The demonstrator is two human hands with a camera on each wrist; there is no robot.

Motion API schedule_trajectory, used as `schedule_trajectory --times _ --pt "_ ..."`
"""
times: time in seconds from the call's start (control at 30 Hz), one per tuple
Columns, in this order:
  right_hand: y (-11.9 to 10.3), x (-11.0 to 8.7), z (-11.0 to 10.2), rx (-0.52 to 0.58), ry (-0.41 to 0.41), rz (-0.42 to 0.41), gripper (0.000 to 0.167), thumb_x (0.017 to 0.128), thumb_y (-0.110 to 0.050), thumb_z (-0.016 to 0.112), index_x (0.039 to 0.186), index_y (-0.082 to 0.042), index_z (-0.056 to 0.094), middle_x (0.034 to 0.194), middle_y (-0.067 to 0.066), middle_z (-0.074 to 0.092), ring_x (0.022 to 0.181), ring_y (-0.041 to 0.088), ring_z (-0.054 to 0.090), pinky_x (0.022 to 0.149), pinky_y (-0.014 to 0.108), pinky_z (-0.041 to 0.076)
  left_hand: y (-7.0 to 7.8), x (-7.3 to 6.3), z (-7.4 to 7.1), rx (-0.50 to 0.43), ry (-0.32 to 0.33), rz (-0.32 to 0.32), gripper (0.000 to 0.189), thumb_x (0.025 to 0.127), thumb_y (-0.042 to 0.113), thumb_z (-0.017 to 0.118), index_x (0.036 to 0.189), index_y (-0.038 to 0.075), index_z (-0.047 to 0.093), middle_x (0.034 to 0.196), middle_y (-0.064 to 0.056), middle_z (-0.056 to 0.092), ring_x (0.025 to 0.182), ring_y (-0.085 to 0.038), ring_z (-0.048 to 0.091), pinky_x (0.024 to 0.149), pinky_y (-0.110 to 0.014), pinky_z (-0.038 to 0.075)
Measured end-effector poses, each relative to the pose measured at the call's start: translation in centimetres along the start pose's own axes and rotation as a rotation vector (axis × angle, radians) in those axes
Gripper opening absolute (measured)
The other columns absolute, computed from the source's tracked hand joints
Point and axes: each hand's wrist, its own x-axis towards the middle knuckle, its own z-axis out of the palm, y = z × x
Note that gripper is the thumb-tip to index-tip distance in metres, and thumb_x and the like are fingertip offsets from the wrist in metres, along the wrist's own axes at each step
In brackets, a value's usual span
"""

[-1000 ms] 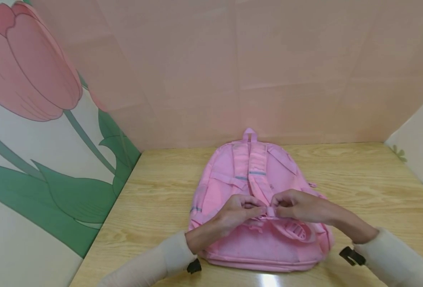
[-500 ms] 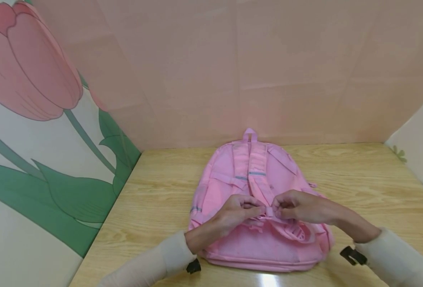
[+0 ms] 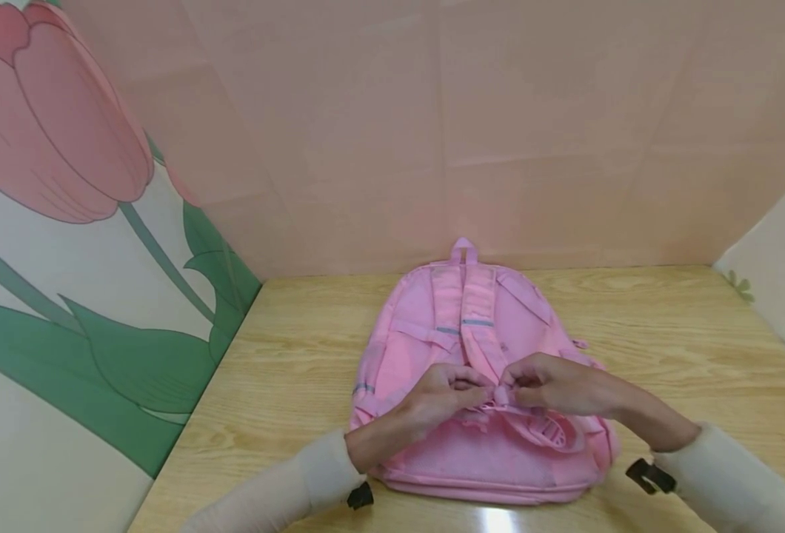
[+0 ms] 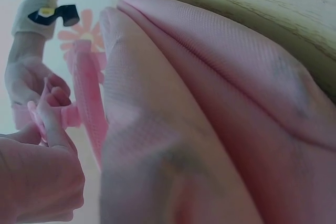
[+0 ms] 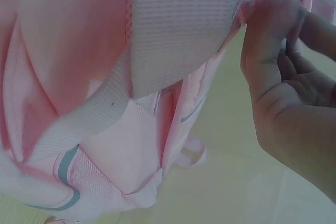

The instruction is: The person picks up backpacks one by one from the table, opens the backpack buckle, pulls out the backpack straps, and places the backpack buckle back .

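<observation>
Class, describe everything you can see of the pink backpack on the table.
The backpack is pink, apparently fabric, with a rounded top, a small top loop and two padded-looking shoulder straps, each crossed by a grey-blue band. It rests on the wood-grain table, strap side showing, loop at the far end; whether it lies flat or leans is hard to tell. The left hand and right hand pinch pink webbing near its lower middle.

Left hand [image 3: 435, 394] and right hand [image 3: 559, 383] pinch close together, both forearms [image 3: 655, 419] angled inward.
</observation>
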Motion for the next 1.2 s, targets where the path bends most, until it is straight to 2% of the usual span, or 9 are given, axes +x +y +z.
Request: schedule_trajectory --times 0.17,0.43,0.67,0.83,1.2 --pt "-0.09 -0.06 -0.04 0.000 0.011 0.050 0.016 0.101 -0.012 0.055 0.091 -0.003 0.063 0.070 -0.004 0.049 0.056 0.001 0.042 0.044 0.013 0.036 0.10 -0.01 -0.13 0.016 -0.002 -0.002 0.020 0.093 0.000 0.067 0.110 -0.009 0.067 0.095 -0.022 0.073 0.071 -0.020 0.071 0.076 -0.042 0.065" --pt "0.04 -0.05 -0.15 0.013 -0.010 0.084 0.020 0.101 -0.014 0.056 0.086 -0.001 0.055 0.071 -0.006 0.047 0.060 0.003 0.043 0.050 0.014 0.040 0.40 -0.07 -0.09 0.021 -0.001 -0.010 0.020 0.093 0.001 0.067 0.110 -0.009 0.068 0.091 -0.017 0.073 0.067 -0.015 0.069 0.076 -0.042 0.065" --pt "0.22 -0.25 -0.46 0.005 -0.035 0.030 0.014 0.100 -0.012 0.058 0.091 -0.001 0.060 0.076 -0.001 0.055 0.061 0.004 0.048 0.049 0.016 0.046 0.42 -0.06 -0.21 0.036 -0.001 -0.009 0.020 0.093 0.002 0.067 0.110 -0.008 0.068 0.094 -0.020 0.073 0.073 -0.021 0.072 0.080 -0.046 0.064" --pt "0.51 -0.26 -0.55 0.036 -0.055 -0.001 0.013 0.100 -0.007 0.056 0.094 0.003 0.060 0.082 0.007 0.062 0.066 0.007 0.056 0.054 0.018 0.053 0.33 -0.02 -0.20 0.037 -0.002 -0.009 0.019 0.093 0.001 0.067 0.110 -0.009 0.068 0.095 -0.021 0.073 0.070 -0.018 0.071 0.078 -0.044 0.065" --pt "0.59 -0.04 -0.29 0.029 -0.046 -0.024 0.015 0.101 -0.010 0.054 0.092 -0.001 0.062 0.079 0.002 0.060 0.064 0.006 0.052 0.051 0.019 0.050 0.29 -0.05 0.00 0.036 0.004 -0.019 0.019 0.093 0.003 0.068 0.109 -0.008 0.068 0.095 -0.020 0.073 0.068 -0.017 0.070 0.077 -0.043 0.065"
